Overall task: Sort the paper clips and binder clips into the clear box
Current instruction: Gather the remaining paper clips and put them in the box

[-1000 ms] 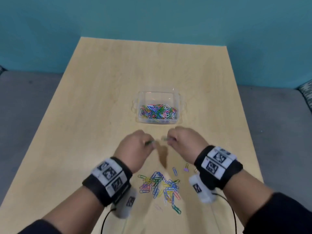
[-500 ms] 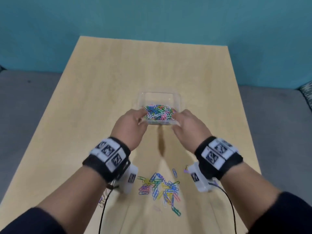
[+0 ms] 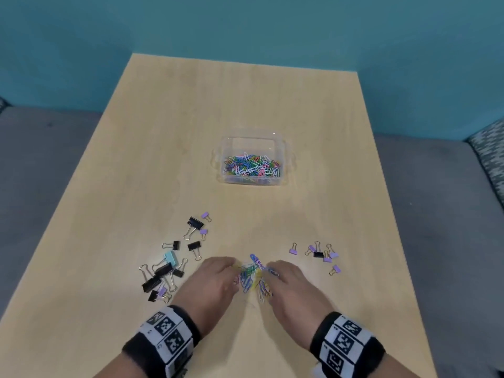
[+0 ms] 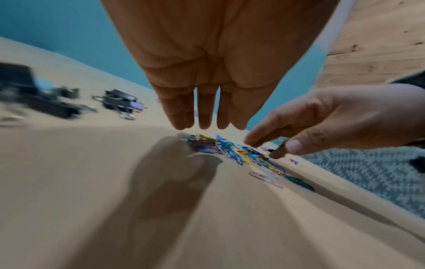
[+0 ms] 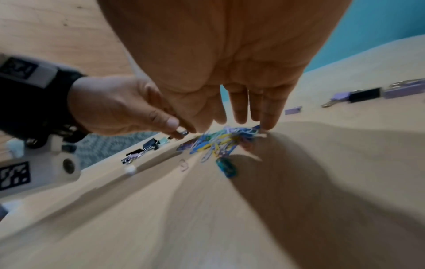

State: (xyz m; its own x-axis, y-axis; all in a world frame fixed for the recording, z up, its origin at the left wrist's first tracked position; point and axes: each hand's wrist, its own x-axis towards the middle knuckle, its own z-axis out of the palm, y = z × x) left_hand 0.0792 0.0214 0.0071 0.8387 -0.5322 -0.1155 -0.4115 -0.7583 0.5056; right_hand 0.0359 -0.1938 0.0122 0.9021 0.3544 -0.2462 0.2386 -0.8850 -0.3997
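1. Clear plastic first: the clear box sits mid-surface, well apart from my hands, with a layer of coloured paper clips inside it and no binder clips that I can see.

2. On the pale wooden surface a small heap of paper clips lies between my two hands, so I judge the paper-clip part well along, but not finished.

3. The binder clips look untouched. A larger group of black, blue and lilac binder clips lies to the left of my hands, and a smaller scatter of lilac and black ones to the right. All of it is yet to be boxed.

4. My left hand is at the left edge of the heap with fingers extended and close together, tips down by the clips. It grips nothing that I can make out.

5. My right hand is at the heap's right edge, fingers loosely extended, fingertips touching the clips. It reads to me as raking them together, not a pinch, though the blur leaves some doubt.

6. Writing: none readable. The wrist bands carry black-and-white square marker patterns only — no brand, no label on the box.
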